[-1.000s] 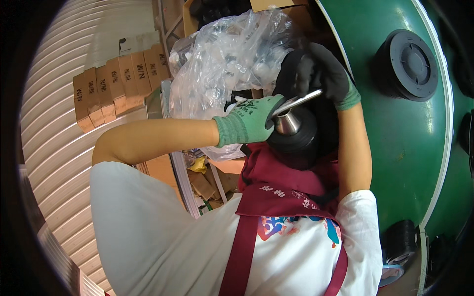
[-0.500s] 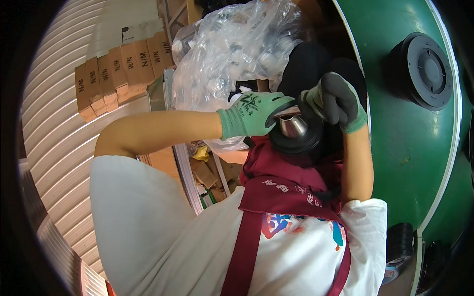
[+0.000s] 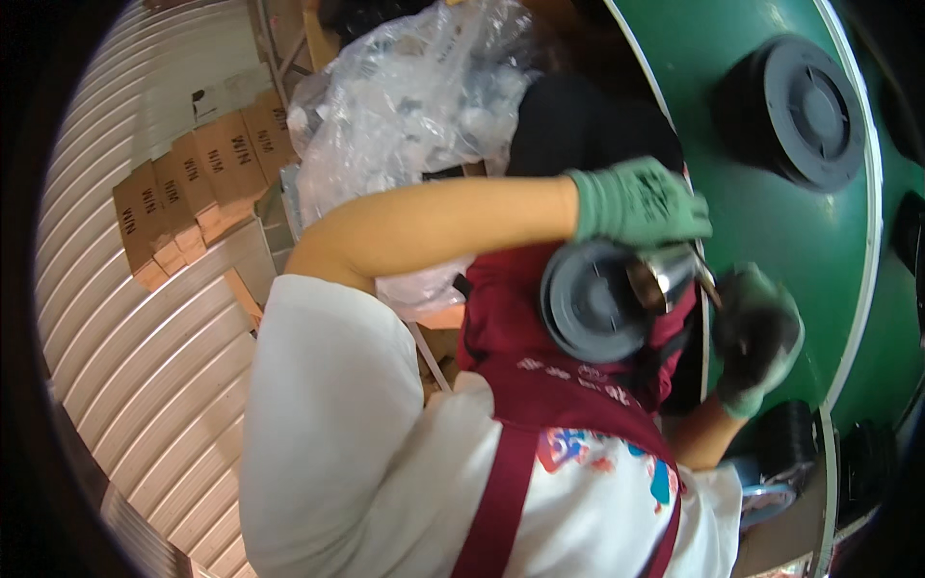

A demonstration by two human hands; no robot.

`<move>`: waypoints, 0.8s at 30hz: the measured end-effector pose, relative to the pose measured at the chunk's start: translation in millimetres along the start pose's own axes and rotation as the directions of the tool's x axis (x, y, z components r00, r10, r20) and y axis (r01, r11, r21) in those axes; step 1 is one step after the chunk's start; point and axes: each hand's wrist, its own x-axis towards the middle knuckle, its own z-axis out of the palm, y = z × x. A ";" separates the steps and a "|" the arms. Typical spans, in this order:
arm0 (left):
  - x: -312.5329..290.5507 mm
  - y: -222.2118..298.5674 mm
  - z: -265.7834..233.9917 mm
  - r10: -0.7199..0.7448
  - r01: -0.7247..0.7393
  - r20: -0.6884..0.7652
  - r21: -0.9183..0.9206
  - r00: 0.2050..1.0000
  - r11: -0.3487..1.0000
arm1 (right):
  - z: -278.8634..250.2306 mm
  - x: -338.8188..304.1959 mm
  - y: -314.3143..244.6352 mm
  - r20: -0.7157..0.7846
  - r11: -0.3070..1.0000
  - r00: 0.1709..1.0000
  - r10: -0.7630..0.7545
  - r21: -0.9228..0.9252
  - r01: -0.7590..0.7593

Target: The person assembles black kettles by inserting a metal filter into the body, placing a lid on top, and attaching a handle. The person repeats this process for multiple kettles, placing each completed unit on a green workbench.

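My left hand (image 3: 644, 204), in a green knit glove, reaches across my lap with its fingers curled over a shiny metal cone-shaped cup (image 3: 663, 276). The cup is tipped on its side, its wide mouth toward the left. Close by its right end is my right hand (image 3: 756, 332), in a green glove with a dark palm; motion smears its fingers, and a thin brownish edge shows between it and the cup. Beneath and left of the cup, a round dark grey disc-shaped part (image 3: 590, 303) rests on my maroon apron (image 3: 501, 289), its ringed face showing.
A green work surface (image 3: 771, 260) with a pale edge lies to the right, bearing another round black part (image 3: 814, 114). Ahead is a large clear plastic bag (image 3: 405, 116) of pale items. Several brown cartons (image 3: 198, 178) stand in a row at left. Black parts (image 3: 785, 438) sit at lower right.
Both hands have moved right, the right hand also toward me. The metal cup has tilted and shifted right, away from the disc part's middle. The disc's face is now exposed. My view has shifted.
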 end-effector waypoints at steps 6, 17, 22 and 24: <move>-35.0 -9.1 -44.8 -0.174 0.156 0.037 0.292 0.984 0.944 | 46.2 16.4 -5.8 0.221 0.903 0.964 -0.149 -0.367 0.224; -171.6 71.5 -39.5 -0.489 0.355 -0.119 -0.546 0.864 0.759 | -33.3 -25.0 84.4 -0.439 0.691 0.770 -0.463 -0.723 0.003; -146.1 77.2 -2.5 -0.448 0.256 -0.427 -0.435 0.785 0.863 | -76.1 -30.1 137.1 -0.460 0.493 0.751 -0.475 -0.845 -0.206; -133.7 83.8 13.3 -0.400 0.205 -0.562 -0.379 0.724 0.903 | -60.7 -37.8 111.1 -0.302 0.268 0.710 -0.636 -0.949 -0.163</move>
